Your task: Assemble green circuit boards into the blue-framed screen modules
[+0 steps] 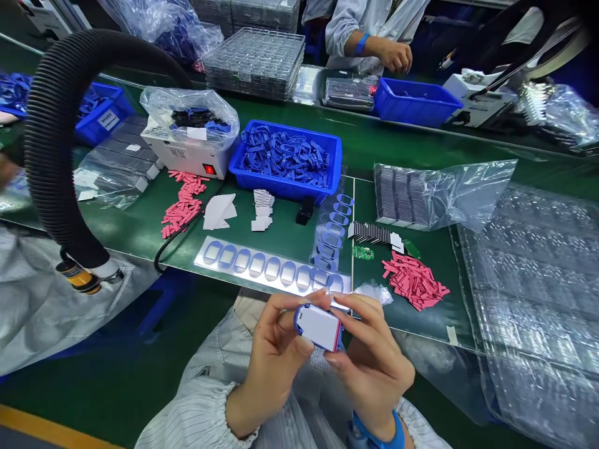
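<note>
Both my hands hold one small assembly [319, 326]: a blue frame with a white face and a pink strip along its lower edge. My left hand [275, 355] pinches its left end, thumb on the white face. My right hand [372, 358] grips the right end with curled fingers. The piece is held near my lap, just below the front edge of the green table [281, 231]. A clear strip of blue oval frames [266, 268] lies on the table right above my hands.
A blue bin of blue frames [286, 156] stands mid-table beside a white box with a red switch [187, 153]. Pink strips lie in piles at left [182, 202] and right [414, 280]. Clear trays [533, 293] fill the right. A black ribbed hose [49, 143] arcs at left. Another person's hand [395, 56] works across the table.
</note>
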Motion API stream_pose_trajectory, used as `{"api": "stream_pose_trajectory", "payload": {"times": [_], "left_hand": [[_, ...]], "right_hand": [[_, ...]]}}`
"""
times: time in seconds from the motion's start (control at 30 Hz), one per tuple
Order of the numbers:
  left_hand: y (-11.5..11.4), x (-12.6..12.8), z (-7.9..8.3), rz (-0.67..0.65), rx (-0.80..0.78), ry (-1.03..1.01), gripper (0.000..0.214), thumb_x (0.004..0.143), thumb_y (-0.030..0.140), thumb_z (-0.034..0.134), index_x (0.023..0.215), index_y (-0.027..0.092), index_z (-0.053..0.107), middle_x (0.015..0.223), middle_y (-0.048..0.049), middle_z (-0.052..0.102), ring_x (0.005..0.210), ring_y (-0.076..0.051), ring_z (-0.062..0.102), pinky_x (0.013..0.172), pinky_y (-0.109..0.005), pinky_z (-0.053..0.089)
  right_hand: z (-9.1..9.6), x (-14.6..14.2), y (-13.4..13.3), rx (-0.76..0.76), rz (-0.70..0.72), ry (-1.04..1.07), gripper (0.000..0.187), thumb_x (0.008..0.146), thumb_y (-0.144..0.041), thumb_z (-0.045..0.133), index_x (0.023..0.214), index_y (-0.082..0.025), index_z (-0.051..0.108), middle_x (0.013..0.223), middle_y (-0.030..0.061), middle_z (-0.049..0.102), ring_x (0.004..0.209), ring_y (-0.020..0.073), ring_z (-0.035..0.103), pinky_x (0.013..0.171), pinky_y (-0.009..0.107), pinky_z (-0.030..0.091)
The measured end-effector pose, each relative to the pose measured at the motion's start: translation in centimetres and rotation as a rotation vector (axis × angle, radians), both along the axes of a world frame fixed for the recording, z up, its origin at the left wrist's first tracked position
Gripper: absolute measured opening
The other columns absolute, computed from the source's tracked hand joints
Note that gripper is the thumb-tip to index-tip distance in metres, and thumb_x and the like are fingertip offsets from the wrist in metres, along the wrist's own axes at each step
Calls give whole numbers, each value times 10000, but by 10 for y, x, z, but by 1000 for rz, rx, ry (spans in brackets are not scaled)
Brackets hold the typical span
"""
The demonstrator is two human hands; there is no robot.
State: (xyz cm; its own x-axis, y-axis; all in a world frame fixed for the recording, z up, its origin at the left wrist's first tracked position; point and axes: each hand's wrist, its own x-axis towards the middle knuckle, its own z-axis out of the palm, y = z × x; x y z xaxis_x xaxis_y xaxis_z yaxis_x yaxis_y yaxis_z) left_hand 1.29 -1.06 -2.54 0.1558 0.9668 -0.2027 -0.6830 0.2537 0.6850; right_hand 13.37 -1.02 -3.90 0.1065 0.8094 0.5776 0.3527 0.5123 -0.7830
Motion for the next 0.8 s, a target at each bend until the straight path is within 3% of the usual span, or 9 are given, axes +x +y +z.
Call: {"api": "stream_pose_trajectory", "payload": {"times": [0.33,0.43,0.53,0.6,0.73,0.8], "left_hand": [[-6,2,-6,57,31,70,228,741,330,704,954,294,632,1059,-29,736,1078,-235,624,954,-392,450],[-3,-8,-7,50,128,190,257,771,349,667,1013,264,640,1108,-69,714,1125,-246,594,968,-378,432],[4,-28,-8,41,375,471,348,775,290,673,1120,252,651,1182,-89,681,1185,-267,548,1036,-399,357],[12,-40,-8,12,626,705,393,718,235,732,1105,267,667,1167,-77,691,1163,-267,570,1057,-401,329],[26,-52,-8,43,1314,1185,333,760,309,689,1075,202,670,1084,-96,727,1002,-213,669,920,-351,484],[29,-53,-7,60,1490,1304,279,811,293,642,1045,146,673,1018,-116,747,938,-196,688,842,-331,536]], "right_hand": [[-9,-1,0,45,63,27,334,821,-293,631,1144,-211,622,969,70,604,883,222,541,721,398,456],[-9,5,3,72,99,-24,341,802,-257,653,1133,-181,621,965,76,623,865,221,551,701,390,450],[-7,13,6,77,133,-104,340,772,-223,680,1103,-164,626,957,82,644,861,222,561,693,387,450],[-7,16,7,61,158,-144,320,754,-213,695,1065,-167,632,926,75,655,844,217,565,685,385,454],[-7,17,6,30,186,-186,293,715,-181,720,996,-178,634,853,56,663,801,204,560,662,380,468],[-7,17,5,22,200,-198,278,710,-189,722,973,-180,633,832,52,668,780,201,562,654,381,471]]}}
